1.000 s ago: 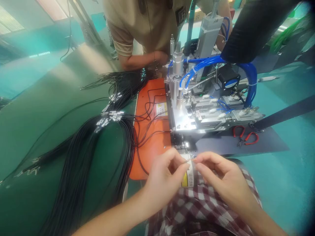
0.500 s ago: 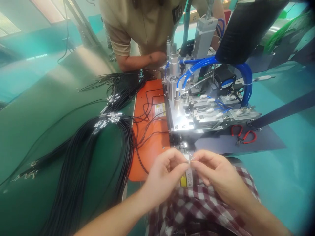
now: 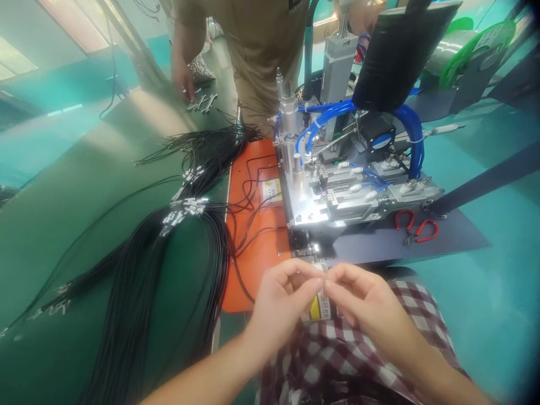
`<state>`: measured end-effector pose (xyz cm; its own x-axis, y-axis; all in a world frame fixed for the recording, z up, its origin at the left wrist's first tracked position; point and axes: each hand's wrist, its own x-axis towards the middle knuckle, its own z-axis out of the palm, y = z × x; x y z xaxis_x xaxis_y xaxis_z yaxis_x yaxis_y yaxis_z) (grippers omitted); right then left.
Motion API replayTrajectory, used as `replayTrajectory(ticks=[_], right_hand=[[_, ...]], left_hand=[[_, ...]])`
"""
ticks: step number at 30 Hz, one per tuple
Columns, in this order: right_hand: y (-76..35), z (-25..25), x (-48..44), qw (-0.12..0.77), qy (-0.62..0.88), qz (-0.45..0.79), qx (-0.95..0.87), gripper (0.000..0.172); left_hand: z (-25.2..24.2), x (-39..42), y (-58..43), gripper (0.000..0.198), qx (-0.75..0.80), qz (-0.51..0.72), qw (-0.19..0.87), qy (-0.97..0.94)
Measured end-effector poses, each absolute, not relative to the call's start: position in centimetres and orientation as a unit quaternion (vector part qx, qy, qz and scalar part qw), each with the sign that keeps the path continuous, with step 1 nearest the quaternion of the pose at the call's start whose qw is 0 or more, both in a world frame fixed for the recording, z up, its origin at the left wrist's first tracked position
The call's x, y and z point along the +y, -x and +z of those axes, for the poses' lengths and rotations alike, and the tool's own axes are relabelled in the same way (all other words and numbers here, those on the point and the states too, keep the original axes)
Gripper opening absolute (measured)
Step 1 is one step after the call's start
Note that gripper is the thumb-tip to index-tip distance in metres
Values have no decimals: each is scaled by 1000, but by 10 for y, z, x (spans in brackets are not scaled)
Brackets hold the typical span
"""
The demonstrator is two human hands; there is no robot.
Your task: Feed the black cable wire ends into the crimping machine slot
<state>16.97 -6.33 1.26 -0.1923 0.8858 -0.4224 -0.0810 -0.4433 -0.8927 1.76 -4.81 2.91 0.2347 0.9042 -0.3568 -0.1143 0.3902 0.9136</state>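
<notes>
My left hand [image 3: 282, 304] and my right hand [image 3: 367, 306] meet fingertip to fingertip low in the middle, just in front of a small metal machine [image 3: 337, 191]. Both pinch a tiny part between thumb and forefinger; it is too small to name. Behind the fingers shows a white and yellow label [image 3: 319, 304]. A checked cloth [image 3: 358, 360] lies under my wrists.
A big bundle of black cables [image 3: 139, 270] with metal tips fans over the green table [image 3: 50, 225] on the left. An orange plate [image 3: 257, 236] lies beside the machine. Red-handled pliers [image 3: 415, 228] rest at its right. A person in beige [image 3: 253, 39] stands behind, one hand at tools [image 3: 202, 101].
The person behind has straightened up and taken the arm off the cables, reaching to the tools at the far left. My two hands stay pinched together, fingertips drawn slightly closer.
</notes>
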Motion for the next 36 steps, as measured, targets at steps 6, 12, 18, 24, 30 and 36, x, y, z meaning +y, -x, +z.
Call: replayTrajectory(ticks=[6, 12, 18, 24, 30, 36], right_hand=[[-172, 14, -66, 337, 569, 600, -451, 19], [-178, 20, -61, 377, 577, 489, -535, 13], [-171, 17, -59, 394, 564, 518, -509, 11], [-168, 18, -55, 398, 556, 563, -464, 14], [-169, 19, -53, 374, 528, 665, -372, 20], [-171, 19, -50, 361, 495, 725, -315, 17]], left_hand=[[29, -48, -17, 13, 518, 352, 688, -366], [30, -48, -16, 12, 514, 345, 695, -365], [29, -47, -17, 12, 513, 339, 696, -371], [30, -47, -16, 10, 505, 342, 700, -373], [28, -47, -14, 11, 476, 357, 715, -368], [26, -46, -12, 15, 462, 361, 718, -374]])
